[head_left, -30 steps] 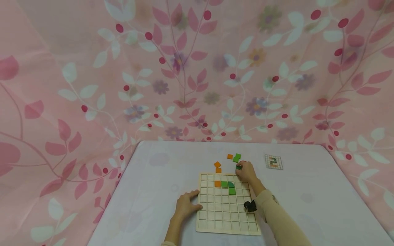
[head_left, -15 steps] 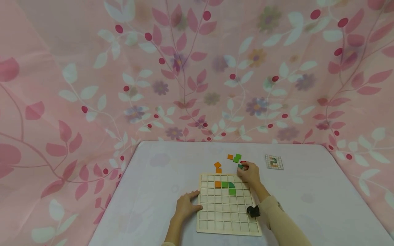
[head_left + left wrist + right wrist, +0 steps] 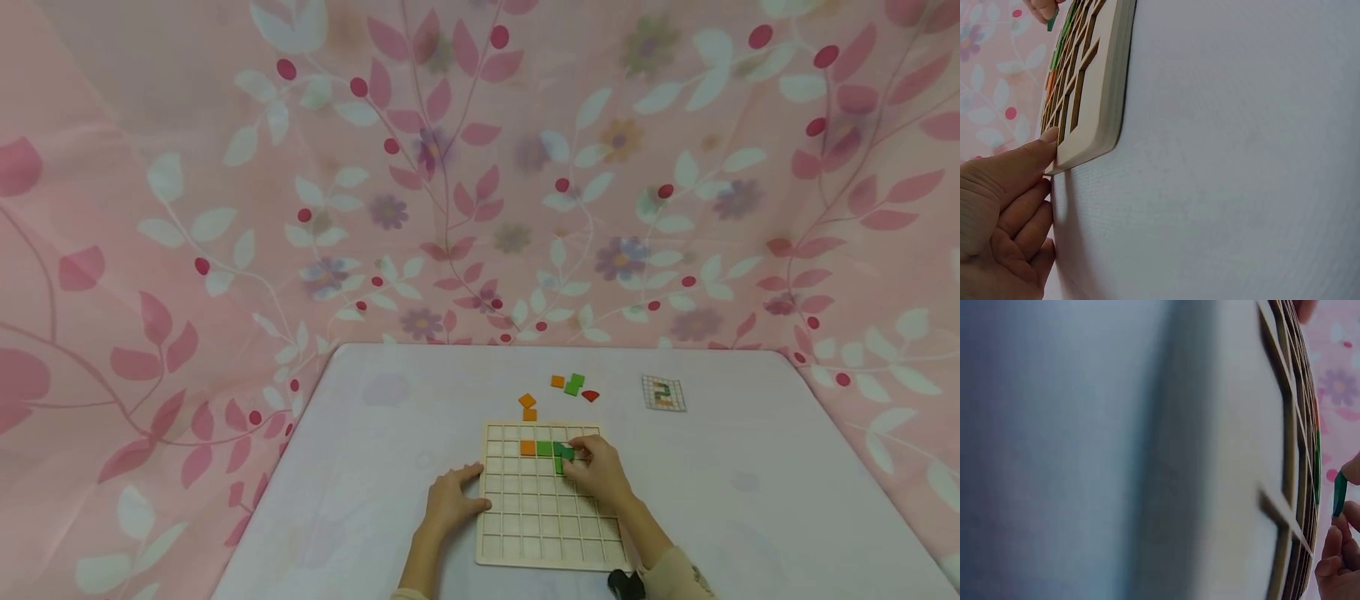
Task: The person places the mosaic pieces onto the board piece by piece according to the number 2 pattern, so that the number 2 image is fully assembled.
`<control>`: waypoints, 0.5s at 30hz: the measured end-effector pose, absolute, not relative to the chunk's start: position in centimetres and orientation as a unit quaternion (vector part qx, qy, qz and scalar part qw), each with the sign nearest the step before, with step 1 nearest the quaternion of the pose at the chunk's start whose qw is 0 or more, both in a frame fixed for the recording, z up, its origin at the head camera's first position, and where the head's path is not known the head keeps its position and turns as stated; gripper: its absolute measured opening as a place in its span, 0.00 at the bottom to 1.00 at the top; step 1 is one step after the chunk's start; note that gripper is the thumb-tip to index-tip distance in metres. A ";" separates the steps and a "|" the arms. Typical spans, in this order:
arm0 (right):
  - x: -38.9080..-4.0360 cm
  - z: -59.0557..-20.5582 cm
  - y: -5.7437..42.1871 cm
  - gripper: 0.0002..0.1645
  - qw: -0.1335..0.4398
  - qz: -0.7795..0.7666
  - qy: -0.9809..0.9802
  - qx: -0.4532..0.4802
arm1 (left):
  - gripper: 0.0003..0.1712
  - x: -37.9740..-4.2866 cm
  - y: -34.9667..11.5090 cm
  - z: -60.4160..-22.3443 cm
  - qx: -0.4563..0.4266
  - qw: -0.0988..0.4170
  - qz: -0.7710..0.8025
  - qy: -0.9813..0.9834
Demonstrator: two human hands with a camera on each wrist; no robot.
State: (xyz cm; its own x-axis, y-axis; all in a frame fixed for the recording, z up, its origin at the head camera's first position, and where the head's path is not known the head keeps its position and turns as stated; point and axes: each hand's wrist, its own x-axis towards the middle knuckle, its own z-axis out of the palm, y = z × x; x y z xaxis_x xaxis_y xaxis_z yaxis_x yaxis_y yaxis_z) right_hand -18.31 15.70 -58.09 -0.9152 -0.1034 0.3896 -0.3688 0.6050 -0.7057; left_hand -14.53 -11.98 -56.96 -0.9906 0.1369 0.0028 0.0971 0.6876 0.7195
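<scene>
A light wooden grid board (image 3: 513,529) lies on the table. My left hand (image 3: 448,502) touches its left edge, the thumb resting on the rim, as the left wrist view shows. My right hand (image 3: 602,473) pinches a dark green tile (image 3: 1339,494) between thumb and fingertip, above the upper right part of the grid. In the grid, an orange square tile (image 3: 528,448) and a light green square tile (image 3: 544,448) sit side by side. A dark green quarter-round tile to their right and another light green tile (image 3: 558,467) below it are partly covered by my right hand.
Behind the board lie loose tiles: orange squares (image 3: 527,401), light green squares (image 3: 572,389) and a red quarter-round tile (image 3: 590,396). A small pattern card (image 3: 663,393) lies at the back right. A pink floral cloth (image 3: 465,208) hangs behind the table.
My right hand has brought the dark green tile from behind the board's top edge down and left over the grid. The red tile is uncovered. The left hand stays in place.
</scene>
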 end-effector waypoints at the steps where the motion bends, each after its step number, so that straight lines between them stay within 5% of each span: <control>1: -17.9 -58.2 15.6 0.16 0.150 0.418 -0.886 0.136 | 0.35 -14.6 -12.0 -57.0 0.065 0.026 0.389 0.919; 15: -14.6 -57.9 14.7 0.11 0.090 0.384 -0.906 0.155 | 0.36 -14.6 -12.0 -56.9 0.073 0.026 0.386 0.919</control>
